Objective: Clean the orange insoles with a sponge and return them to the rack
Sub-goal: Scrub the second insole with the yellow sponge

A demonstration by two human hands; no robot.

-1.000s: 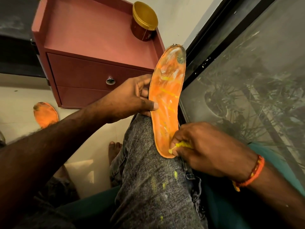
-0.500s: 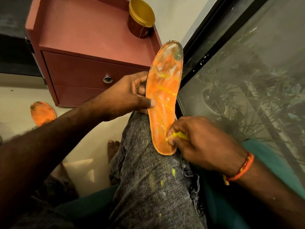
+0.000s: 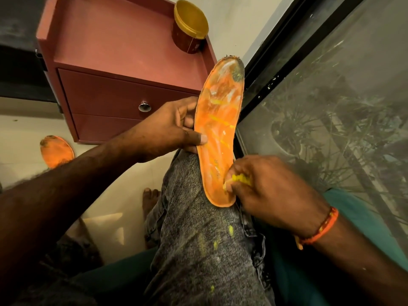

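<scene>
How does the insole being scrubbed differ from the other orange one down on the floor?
The held insole stands propped on the person's knee, gripped by the left hand; the floor insole lies flat, untouched. The held one shows whole and is streaked with yellow and white where the right hand rubs the sponge; the floor one is half hidden behind the arm. Both are orange with a dark, grimy toe end.

Wearer: bare forearms, bare foot (image 3: pixel 150 202).
Grey speckled jeans (image 3: pixel 198 250) with yellow flecks; orange thread band (image 3: pixel 320 230) on right wrist; teal garment (image 3: pixel 353 206) at right.
</scene>
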